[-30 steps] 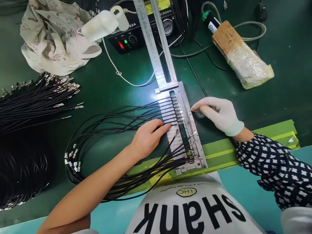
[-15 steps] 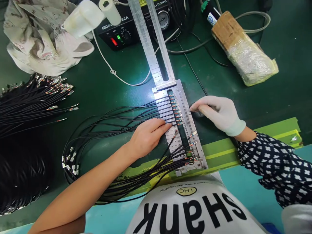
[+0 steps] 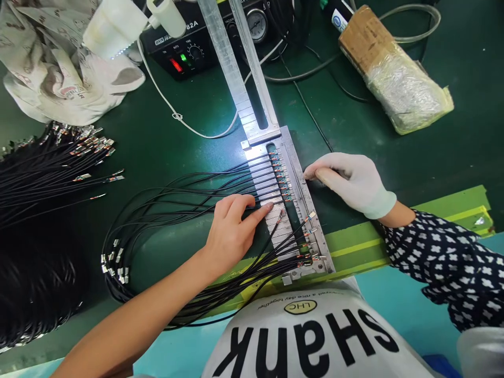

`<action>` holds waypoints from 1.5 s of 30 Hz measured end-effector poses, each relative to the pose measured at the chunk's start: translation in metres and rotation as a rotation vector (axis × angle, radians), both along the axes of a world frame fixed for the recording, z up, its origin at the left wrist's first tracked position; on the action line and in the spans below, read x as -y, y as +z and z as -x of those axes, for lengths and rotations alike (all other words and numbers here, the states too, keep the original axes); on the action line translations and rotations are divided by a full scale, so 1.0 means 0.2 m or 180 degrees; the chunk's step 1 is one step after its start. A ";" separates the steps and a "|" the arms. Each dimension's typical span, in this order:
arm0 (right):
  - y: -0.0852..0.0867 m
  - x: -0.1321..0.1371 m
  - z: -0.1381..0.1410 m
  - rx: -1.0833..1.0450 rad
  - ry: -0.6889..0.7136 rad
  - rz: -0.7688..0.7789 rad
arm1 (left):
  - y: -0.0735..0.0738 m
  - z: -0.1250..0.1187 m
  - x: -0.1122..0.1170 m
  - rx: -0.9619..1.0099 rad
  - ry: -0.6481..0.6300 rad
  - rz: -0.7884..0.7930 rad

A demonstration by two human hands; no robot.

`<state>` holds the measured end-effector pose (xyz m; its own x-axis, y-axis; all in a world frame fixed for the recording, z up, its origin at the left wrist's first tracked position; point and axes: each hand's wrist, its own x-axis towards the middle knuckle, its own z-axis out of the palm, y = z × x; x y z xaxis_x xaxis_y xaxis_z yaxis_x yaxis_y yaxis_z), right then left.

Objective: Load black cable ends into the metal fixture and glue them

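Note:
A slotted metal jig (image 3: 306, 202) lies aslant on the green bench, with black cables (image 3: 220, 189) laid across its grooves and their bare, crimped ends over the slot. My bare left hand (image 3: 234, 228) is over the jig's left side, thumb on the grooved plate and fingers apart, beside the lowest laid cable. At the jig's right edge, my white-gloved right hand (image 3: 350, 181) has thumb and forefinger drawn together, the fingertips against the metal. A second bunch of cables (image 3: 252, 273) runs to the jig's near end, some tips resting on its rail.
A large heap of black cables (image 3: 47, 163) lies at the left. Behind stand a white lamp (image 3: 114, 29), a black control box (image 3: 169, 50) and crumpled cloth (image 3: 66, 68). A wrapped block (image 3: 394, 68) lies at the back right. Green tape (image 3: 362, 244) lines the front edge.
My left hand has drawn back slightly left, its fingers spreading off the cable at the slot. My right hand stays at the jig's edge. The whole view has shifted a little.

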<state>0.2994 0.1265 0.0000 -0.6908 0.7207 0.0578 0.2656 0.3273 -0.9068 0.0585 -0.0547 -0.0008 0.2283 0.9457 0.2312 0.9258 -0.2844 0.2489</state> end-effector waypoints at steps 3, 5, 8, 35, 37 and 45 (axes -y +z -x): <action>-0.02 0.01 0.00 -0.0103 -0.0082 0.0043 | -0.01 -0.02 0.04 -0.0239 0.0035 0.0042; -0.03 0.01 0.00 -0.0162 -0.0133 0.0036 | -0.03 -0.04 0.06 -0.0375 0.0086 -0.0091; -0.04 0.02 0.00 -0.0161 -0.0187 -0.0047 | -0.05 -0.06 0.09 -0.0281 0.0057 -0.0120; -0.03 0.05 0.32 0.2001 -0.0734 -0.1453 | 0.14 -0.07 0.47 0.0337 0.0752 0.0619; -0.03 0.03 0.33 0.1937 -0.0747 -0.1410 | 0.12 -0.08 0.65 0.0205 0.0855 0.0735; -0.08 0.02 0.30 0.1694 -0.0773 -0.1307 | -0.03 0.01 0.86 -0.0571 0.0550 0.0261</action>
<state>0.2403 0.1219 -0.0155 -0.5234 0.8502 0.0570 0.7467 0.4898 -0.4501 0.0562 -0.2260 -0.0061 0.0922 0.9882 0.1226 0.9903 -0.1038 0.0921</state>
